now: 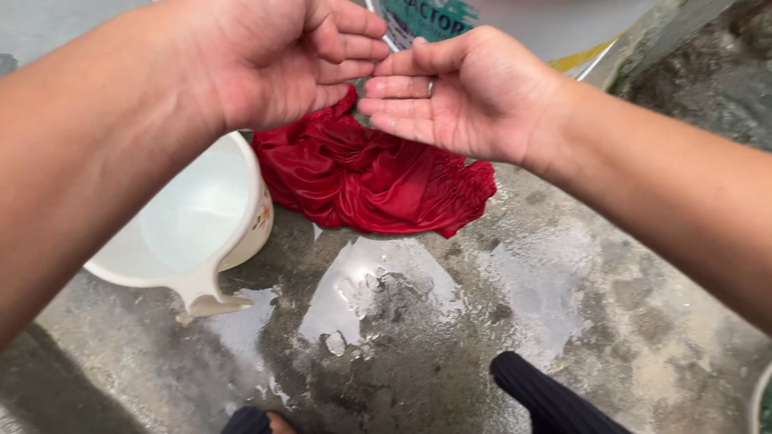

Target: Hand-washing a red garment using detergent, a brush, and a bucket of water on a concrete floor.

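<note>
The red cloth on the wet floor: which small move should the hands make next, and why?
Probably lower both hands onto the red cloth. The left hand and right hand hover open and empty just above it, and it lies bunched on the wet concrete floor.

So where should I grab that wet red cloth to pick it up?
Grab the bunched, raised folds at the top middle of the red cloth, coming from above. The edges lie flat on the wet concrete floor, so they look harder to pinch.

Wet concrete floor (563,305) bears red cloth (362,177) and white basin (193,233).
</note>
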